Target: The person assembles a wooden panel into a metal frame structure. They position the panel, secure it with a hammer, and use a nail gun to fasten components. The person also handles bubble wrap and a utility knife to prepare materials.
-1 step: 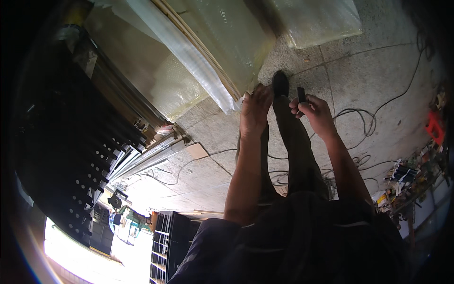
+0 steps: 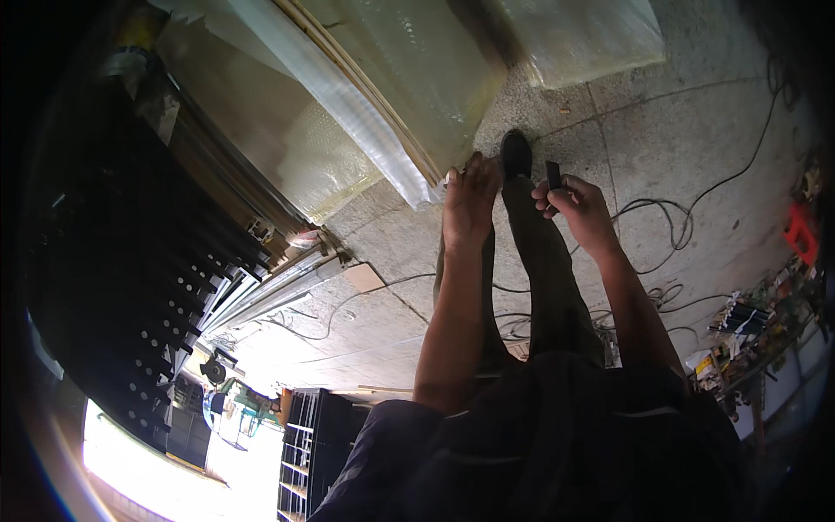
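Note:
My left hand [image 2: 470,204] is beside the lower end of a wrapped panel [image 2: 383,109], which has pale wooden edges and milky plastic film. Its palm is turned up and the fingers look loosely stretched, with nothing visible in them; whether the thumb touches the panel's corner I cannot tell. In my right hand [image 2: 581,209], pinched between thumb and fingers, is a small flat black piece [image 2: 553,175] that stands upright. What kind of thing it is does not show. Both hands are held in front of my legs, above a dark shoe [image 2: 516,154].
More film-wrapped sheets [image 2: 591,43] lie ahead. Black cable [image 2: 665,228] loops over the concrete floor [image 2: 696,139] at right. Long pale strips [image 2: 287,287] and a dark rack [image 2: 130,287] stand left. A red object [image 2: 799,233] and clutter line the right edge.

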The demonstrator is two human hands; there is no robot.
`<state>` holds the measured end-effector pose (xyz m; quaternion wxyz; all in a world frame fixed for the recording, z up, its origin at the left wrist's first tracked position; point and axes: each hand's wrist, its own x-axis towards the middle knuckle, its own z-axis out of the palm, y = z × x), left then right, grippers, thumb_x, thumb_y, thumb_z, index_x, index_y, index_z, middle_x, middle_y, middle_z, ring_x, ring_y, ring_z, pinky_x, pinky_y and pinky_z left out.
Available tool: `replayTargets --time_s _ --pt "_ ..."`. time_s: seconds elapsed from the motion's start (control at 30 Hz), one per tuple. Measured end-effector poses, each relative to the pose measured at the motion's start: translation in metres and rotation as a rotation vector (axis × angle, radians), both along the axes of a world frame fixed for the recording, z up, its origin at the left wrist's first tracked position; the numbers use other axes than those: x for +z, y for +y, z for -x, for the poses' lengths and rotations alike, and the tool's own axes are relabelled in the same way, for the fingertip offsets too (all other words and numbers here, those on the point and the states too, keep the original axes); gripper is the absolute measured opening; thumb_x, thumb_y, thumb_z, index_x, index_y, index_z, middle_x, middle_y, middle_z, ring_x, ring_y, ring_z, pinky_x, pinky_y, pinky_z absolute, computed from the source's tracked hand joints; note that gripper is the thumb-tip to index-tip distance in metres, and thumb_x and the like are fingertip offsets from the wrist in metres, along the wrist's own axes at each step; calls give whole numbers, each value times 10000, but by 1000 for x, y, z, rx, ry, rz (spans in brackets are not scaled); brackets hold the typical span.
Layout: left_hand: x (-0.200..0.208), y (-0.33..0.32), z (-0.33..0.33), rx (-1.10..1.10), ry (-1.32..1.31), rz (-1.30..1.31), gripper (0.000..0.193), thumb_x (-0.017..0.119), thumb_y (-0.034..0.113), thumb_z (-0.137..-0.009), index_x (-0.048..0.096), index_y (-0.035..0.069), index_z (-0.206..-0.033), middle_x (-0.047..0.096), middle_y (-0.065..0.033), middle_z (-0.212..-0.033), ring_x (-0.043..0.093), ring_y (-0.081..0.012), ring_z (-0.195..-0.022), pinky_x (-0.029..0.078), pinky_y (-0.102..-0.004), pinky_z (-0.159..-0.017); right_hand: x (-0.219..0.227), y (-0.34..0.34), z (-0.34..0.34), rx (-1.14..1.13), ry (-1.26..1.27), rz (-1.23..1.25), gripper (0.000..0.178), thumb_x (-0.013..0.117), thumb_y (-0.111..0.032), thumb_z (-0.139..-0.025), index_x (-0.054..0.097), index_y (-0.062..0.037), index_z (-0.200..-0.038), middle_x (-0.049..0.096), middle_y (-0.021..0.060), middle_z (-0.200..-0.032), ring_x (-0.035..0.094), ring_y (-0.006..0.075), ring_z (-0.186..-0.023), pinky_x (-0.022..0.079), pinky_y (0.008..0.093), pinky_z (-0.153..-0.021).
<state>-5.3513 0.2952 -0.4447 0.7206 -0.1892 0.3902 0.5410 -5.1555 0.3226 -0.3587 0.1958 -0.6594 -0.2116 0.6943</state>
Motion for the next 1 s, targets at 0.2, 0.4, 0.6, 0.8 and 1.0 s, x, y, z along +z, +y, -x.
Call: replayTargets --time_s 0.2,0.4,0.6,0.8,1.0 --pt "-32 8 -18 85 94 24 204 639 224 -979 611 67 -1106 619 -52 -980 597 -205 -944 517 -407 -934 -11 -21 -18 -101 38 -9 221 570 -151 -935 701 9 -1015 719 75 -947 683 146 -846 548 285 -747" --pt "-68 16 -31 -36 387 252 121 623 134 -964 577 69 -1055 597 -66 -895 628 -214 -813 598 -384 -717 -23 -45 -43 -154 52 44 222 569 -141 -938 692 31 -1005 714 86 -940 668 149 -838 539 304 -760" --pt "-112 24 -43 -167 532 348 148 650 172 -968 581 57 -1030 591 -90 -872 635 -249 -802 627 -442 -712 -37 -66 -60 -196 43 87 214 571 -130 -937 689 37 -999 714 88 -940 666 147 -846 536 306 -771" --pt "-164 26 -50 -225 531 411 183 659 183 -971 560 55 -1058 575 -95 -882 617 -247 -826 627 -466 -800 -64 -74 -63 -264 17 106 188 587 -117 -929 692 31 -979 708 71 -908 661 142 -838 527 296 -761" --pt "-162 14 -39 -348 484 253 263 632 202 -983 544 46 -1176 610 -113 -1022 610 -267 -939 578 -469 -903 -107 -70 -58 -100 -153 116 203 615 -175 -908 670 19 -886 646 59 -753 611 115 -688 482 286 -647"
